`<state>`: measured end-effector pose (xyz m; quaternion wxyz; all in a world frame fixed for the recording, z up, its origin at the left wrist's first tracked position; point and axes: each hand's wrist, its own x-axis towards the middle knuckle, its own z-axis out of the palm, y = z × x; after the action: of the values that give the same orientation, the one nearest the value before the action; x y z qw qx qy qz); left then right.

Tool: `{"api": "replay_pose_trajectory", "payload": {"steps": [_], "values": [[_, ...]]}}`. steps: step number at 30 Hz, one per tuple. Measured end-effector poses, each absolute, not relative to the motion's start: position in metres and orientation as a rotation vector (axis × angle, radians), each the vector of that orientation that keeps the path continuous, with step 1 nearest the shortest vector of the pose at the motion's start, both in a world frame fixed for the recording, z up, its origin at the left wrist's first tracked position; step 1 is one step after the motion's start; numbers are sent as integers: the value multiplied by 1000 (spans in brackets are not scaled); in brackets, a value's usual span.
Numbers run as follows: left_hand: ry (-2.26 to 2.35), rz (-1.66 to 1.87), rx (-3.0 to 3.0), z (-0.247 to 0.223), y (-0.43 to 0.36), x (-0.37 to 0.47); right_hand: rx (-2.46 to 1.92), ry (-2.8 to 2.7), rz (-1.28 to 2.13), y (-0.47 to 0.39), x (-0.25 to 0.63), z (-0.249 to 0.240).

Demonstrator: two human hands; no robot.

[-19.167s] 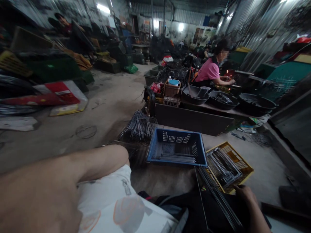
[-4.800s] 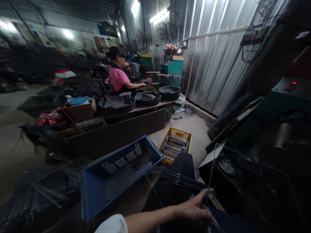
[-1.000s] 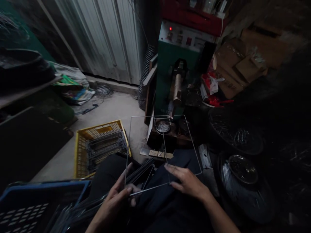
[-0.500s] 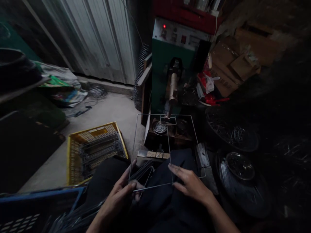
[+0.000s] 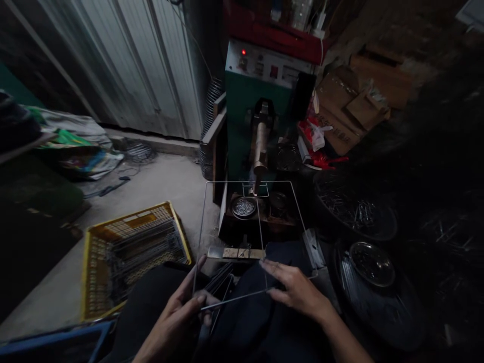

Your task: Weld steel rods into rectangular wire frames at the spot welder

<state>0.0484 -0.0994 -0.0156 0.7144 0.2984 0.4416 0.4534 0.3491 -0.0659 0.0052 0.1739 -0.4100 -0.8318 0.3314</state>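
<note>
A thin rectangular wire frame (image 5: 260, 227) with a middle bar stretches from above my lap to a green spot welder (image 5: 242, 111). Its far side, where a smaller wire rectangle sits, is at the tip of the copper-coloured electrode arm (image 5: 260, 146); whether the tip presses on it I cannot tell. My left hand (image 5: 181, 302) is closed on the near left corner, thumb on the near wire. With thumb and fingertips, my right hand (image 5: 295, 285) grips around the foot of the middle bar. Below the electrode is a round dish (image 5: 244, 207) of small metal bits.
On the floor at left stands a yellow crate (image 5: 88, 272) of wire pieces, with a blue crate (image 5: 56, 343) nearer me. To my right are dark basins (image 5: 389, 227) with wires and a small round dish (image 5: 372, 264). Cardboard boxes (image 5: 340, 111) lie beyond.
The camera view has shifted, so the welder and yellow crate appear lower and further left. Both hands keep their hold on the wire frame, which stays at the electrode.
</note>
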Motion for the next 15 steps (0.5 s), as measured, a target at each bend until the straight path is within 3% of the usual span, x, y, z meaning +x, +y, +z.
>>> {"api": "replay_pose_trajectory", "payload": {"steps": [15], "values": [[957,1028,653,-12,-91,50,-1172,-2378,900,-56,345,20]]}}
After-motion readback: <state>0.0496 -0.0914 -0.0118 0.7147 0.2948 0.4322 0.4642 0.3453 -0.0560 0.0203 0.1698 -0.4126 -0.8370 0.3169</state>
